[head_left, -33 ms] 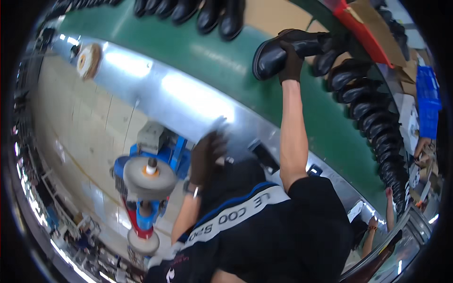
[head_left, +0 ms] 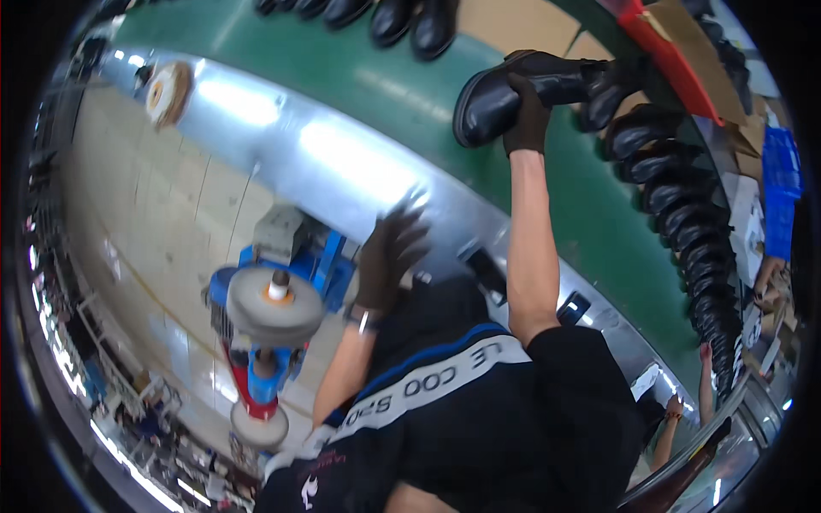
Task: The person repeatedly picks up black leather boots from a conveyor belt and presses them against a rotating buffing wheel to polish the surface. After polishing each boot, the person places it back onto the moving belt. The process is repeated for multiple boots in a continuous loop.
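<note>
Black boot (head_left: 493,99) is over the green desk (head_left: 402,94), toe left, shaft right; can't tell if they touch. Right hand (head_left: 528,120) has gloved fingers clamped around the boot's ankle, probably to leave the toe exposed. Left hand (head_left: 387,258) holds nothing visible, fingers apart, slightly blurred. Boot looks glossy, toe rounded, sole edge dark.

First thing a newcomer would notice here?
Probably the shiny black boot at upper centre, gripped in the gloved right hand over the green work surface. Next, the long row of black boots curving down the right side. At lower left, the grey buffing wheel on a blue-and-red machine stands out, with the gloved left hand empty to its right.
</note>
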